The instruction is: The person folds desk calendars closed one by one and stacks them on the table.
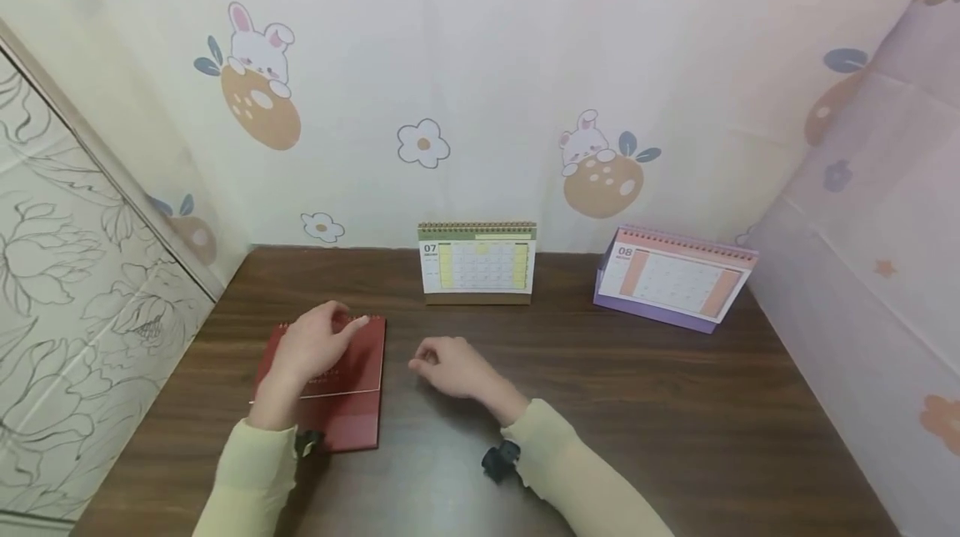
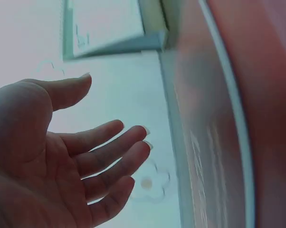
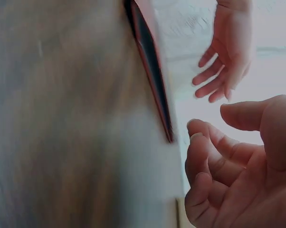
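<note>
A red spiral-bound desk calendar (image 1: 352,412) lies folded nearly flat at the left of the table, with a thin white band across its cover. Over its upper part hovers my left hand (image 1: 311,345), fingers spread and relaxed; the left wrist view shows its palm (image 2: 43,161) with nothing held. To the right of the calendar, my right hand (image 1: 453,366) is above the table with loosely curled fingers. The right wrist view shows those fingers (image 3: 204,166) holding nothing, and the calendar's thin edge (image 3: 155,80) apart from them.
At the back of the brown wooden table (image 1: 600,420) stands a green-topped desk calendar (image 1: 480,262) marked 07. A purple-based calendar (image 1: 675,274) marked 08 stands angled at the back right. A patterned curtain (image 1: 495,87) hangs behind, and a floral panel (image 1: 82,295) is at the left.
</note>
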A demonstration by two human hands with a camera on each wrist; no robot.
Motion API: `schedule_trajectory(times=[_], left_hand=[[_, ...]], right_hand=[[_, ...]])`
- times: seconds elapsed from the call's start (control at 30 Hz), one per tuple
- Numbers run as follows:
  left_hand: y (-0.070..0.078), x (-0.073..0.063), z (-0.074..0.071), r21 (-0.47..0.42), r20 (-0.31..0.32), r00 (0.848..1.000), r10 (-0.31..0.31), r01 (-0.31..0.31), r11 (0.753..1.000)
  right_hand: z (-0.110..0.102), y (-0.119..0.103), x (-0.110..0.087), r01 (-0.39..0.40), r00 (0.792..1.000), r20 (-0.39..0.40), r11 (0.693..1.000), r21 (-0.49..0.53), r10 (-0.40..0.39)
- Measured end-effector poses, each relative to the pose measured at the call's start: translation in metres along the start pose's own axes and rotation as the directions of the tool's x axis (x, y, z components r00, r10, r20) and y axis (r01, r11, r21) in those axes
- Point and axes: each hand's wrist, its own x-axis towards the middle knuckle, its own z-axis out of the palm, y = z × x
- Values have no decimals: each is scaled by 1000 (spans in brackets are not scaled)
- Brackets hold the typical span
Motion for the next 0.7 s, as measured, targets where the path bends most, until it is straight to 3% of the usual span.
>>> schedule_trajectory(times=[0.17, 0.3, 0.5, 0.63, 0.7], left_hand=[[28, 18, 12, -110, -10, 1000, 14, -15, 994], [45, 34, 15, -160, -42, 998, 35, -42, 986], [68, 50, 19, -254, -104, 993, 48, -73, 964], [83, 60, 26, -339, -135, 990, 40, -85, 937], [89, 65, 31, -385, -145, 989, 23, -78, 920]], right_hand=[[-36, 18, -7, -52, 992, -117, 998, 33, 55], [-72, 30, -16, -79, 961, -260, 996, 51, 89], [-118, 54, -27, -94, 881, -460, 993, 69, 115], [-138, 71, -29, -135, 813, -556, 985, 109, 173], [-143, 79, -27, -143, 789, -582, 980, 137, 197]])
